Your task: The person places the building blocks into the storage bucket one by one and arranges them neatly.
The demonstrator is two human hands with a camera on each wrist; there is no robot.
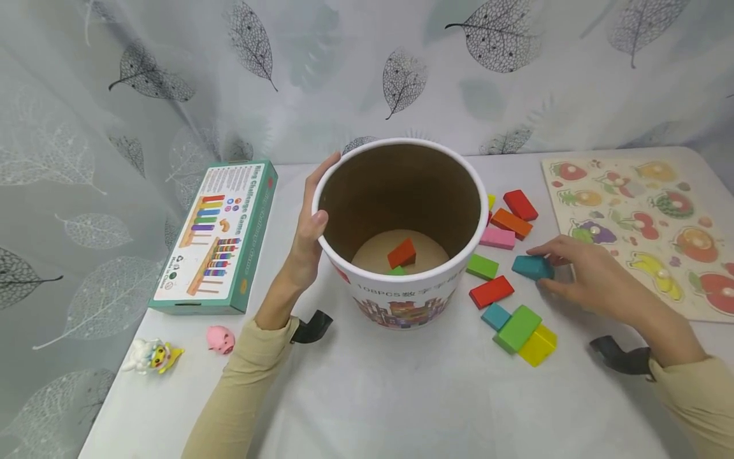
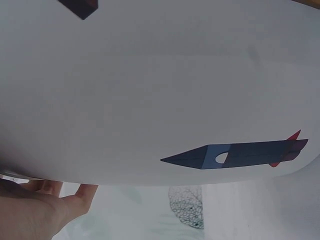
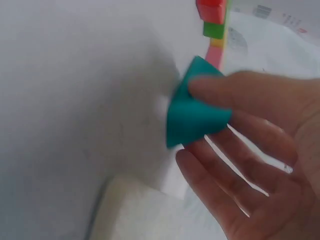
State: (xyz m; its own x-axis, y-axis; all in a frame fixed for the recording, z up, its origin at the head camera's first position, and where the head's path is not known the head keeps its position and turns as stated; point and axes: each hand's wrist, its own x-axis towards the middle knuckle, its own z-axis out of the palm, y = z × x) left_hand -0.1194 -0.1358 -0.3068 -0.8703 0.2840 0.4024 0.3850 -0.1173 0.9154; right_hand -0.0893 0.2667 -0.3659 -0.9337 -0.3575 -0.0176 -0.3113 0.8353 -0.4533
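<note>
A large white bucket (image 1: 401, 274) with a printed skyline stands mid-table, leaning toward me. On its floor lie an orange block (image 1: 402, 253) and part of a green block (image 1: 397, 271). My left hand (image 1: 305, 245) holds the bucket's left side, its thumb at the rim; in the left wrist view the bucket wall covers most of that hand (image 2: 47, 210). To the right, my right hand (image 1: 590, 274) pinches a teal block (image 1: 533, 267) between thumb and fingers. The right wrist view shows this teal block (image 3: 195, 112) with sloping sides.
Several coloured blocks lie right of the bucket, including a red block (image 1: 492, 292) and a green block (image 1: 518, 328). Beyond them is a fruit puzzle board (image 1: 622, 245). At left are a game box (image 1: 215, 233), a pink pig toy (image 1: 220, 340) and small figurines (image 1: 153, 357).
</note>
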